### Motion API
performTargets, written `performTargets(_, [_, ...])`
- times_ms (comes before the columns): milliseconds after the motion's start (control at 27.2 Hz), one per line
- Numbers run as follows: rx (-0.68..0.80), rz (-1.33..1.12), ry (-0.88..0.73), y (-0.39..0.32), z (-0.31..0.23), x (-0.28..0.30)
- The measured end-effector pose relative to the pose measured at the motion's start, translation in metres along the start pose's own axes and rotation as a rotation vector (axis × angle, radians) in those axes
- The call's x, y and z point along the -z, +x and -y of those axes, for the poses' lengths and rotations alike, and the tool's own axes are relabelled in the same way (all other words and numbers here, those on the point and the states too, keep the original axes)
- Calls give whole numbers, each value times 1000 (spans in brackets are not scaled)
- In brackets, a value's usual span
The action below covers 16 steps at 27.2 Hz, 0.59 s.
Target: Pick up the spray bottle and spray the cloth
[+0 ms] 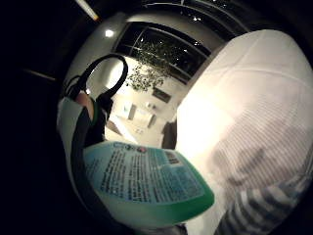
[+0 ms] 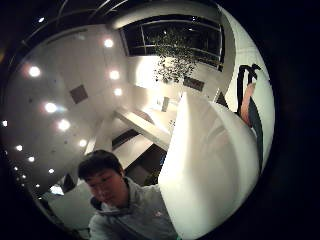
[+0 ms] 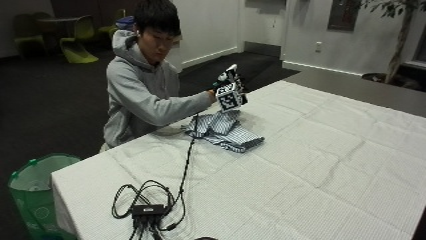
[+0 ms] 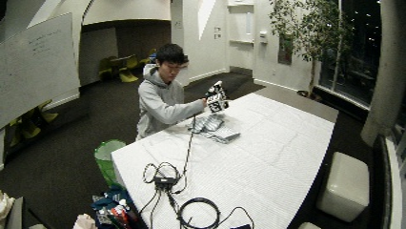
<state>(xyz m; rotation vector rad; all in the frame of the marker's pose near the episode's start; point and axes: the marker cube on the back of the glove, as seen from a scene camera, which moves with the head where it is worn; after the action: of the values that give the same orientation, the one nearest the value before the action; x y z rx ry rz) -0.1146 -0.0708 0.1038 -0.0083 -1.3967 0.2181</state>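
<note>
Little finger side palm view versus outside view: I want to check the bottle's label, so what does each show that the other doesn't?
Only the palm view shows the spray bottle's printed label with its barcode. Only the outside view shows the gloved right hand raised above the striped cloth, and the person seated at the table. Both show that cloth lying on the white tablecloth.
</note>
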Motion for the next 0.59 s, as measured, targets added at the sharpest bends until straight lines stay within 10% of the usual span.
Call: performTargets(588, [-23,-259,-230,50,-22,-10])
